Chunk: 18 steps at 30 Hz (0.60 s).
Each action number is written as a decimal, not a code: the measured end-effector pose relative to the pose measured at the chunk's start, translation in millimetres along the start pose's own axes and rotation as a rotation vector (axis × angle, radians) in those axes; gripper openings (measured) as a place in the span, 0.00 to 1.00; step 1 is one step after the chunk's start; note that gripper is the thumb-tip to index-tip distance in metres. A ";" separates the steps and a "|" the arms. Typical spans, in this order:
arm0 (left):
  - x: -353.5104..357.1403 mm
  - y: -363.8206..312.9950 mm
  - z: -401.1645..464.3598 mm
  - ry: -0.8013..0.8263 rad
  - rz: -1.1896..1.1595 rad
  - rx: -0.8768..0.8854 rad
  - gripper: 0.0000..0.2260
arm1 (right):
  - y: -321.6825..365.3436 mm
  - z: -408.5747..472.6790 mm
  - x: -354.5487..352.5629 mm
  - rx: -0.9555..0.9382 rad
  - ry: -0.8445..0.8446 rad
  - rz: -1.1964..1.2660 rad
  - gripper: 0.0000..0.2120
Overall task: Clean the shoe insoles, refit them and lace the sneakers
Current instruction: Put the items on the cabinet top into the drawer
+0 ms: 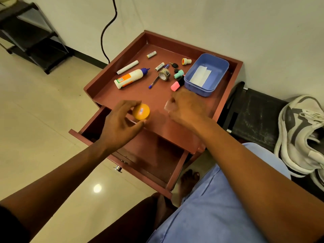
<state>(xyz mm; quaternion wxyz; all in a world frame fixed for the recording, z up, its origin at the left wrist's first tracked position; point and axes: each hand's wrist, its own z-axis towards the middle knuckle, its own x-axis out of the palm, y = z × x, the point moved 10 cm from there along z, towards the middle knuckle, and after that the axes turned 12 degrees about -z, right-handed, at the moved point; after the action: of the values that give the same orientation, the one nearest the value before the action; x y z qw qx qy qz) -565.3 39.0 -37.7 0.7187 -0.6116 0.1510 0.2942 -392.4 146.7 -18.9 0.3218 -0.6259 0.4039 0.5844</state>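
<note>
My left hand [120, 122] grips a round orange container [141, 111] with a small label on top, held just over the front edge of the red-brown side table [133, 95]. My right hand [186, 106] hovers beside it, fingers curled round a small clear object [169, 106] that is too blurred to identify. A pair of white and grey laced sneakers [301, 135] lies at the far right on a dark bench [256, 120]. No insoles are in sight.
The table's drawer [152, 162] is pulled open below my hands. On the tabletop lie a glue bottle [130, 78], a white marker [127, 67], batteries, a tape roll [164, 74], highlighters and a blue plastic box [206, 74]. A black shelf [33, 35] stands at far left.
</note>
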 end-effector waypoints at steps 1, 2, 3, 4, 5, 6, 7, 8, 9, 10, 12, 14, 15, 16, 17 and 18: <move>-4.7 -0.5 -12.8 0.025 -0.009 0.009 0.32 | 7.4 -9.7 0.9 -0.038 0.058 0.007 0.15; -7.3 0.4 -24.5 0.062 -0.021 0.024 0.31 | 15.4 -20.2 5.2 -0.075 0.128 0.016 0.14; -8.7 1.9 -35.0 0.108 -0.023 0.025 0.30 | 24.3 -31.5 11.4 -0.108 0.200 0.032 0.12; -8.0 6.8 -44.1 0.158 -0.022 0.018 0.30 | 33.3 -42.8 18.4 -0.138 0.269 0.045 0.11; -5.5 11.9 -51.0 0.212 -0.015 -0.014 0.29 | 42.3 -52.9 26.9 -0.167 0.333 0.045 0.11; -2.7 21.7 -57.1 0.259 -0.011 -0.060 0.28 | 52.8 -62.3 35.3 -0.203 0.389 0.030 0.11; 1.3 32.0 -62.1 0.310 0.011 -0.115 0.28 | 63.1 -69.5 44.1 -0.245 0.434 0.005 0.11; 6.6 43.0 -66.3 0.357 0.044 -0.147 0.27 | 72.7 -75.3 53.0 -0.285 0.471 -0.022 0.12; 13.4 52.1 -69.7 0.407 0.101 -0.173 0.28 | 80.5 -80.1 61.1 -0.315 0.502 -0.048 0.12; 21.8 61.4 -71.9 0.453 0.132 -0.182 0.28 | 85.3 -83.9 70.2 -0.334 0.531 -0.072 0.13; 38.7 79.5 -73.7 0.515 0.147 -0.228 0.29 | 90.0 -90.4 89.7 -0.354 0.585 -0.126 0.14; 51.8 91.0 -70.6 0.561 0.181 -0.255 0.29 | 94.2 -91.7 106.3 -0.372 0.624 -0.169 0.10; 59.5 91.3 -68.5 0.591 0.215 -0.261 0.29 | 93.8 -92.0 113.2 -0.374 0.642 -0.175 0.09; 68.7 96.7 -65.7 0.606 0.229 -0.258 0.28 | 93.9 -90.4 120.4 -0.374 0.660 -0.176 0.09; 74.6 95.4 -62.6 0.625 0.258 -0.265 0.28 | 92.8 -88.6 127.0 -0.370 0.677 -0.175 0.10; 82.5 102.2 -60.6 0.663 0.303 -0.291 0.27 | 91.3 -86.6 134.9 -0.360 0.693 -0.173 0.11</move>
<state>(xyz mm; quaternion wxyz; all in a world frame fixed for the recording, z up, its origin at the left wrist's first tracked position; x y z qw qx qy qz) -554.3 8.0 -178.5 0.4851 -0.7398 0.4202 0.2020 -433.4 10.9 -136.8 0.0999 -0.8640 0.3256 0.3709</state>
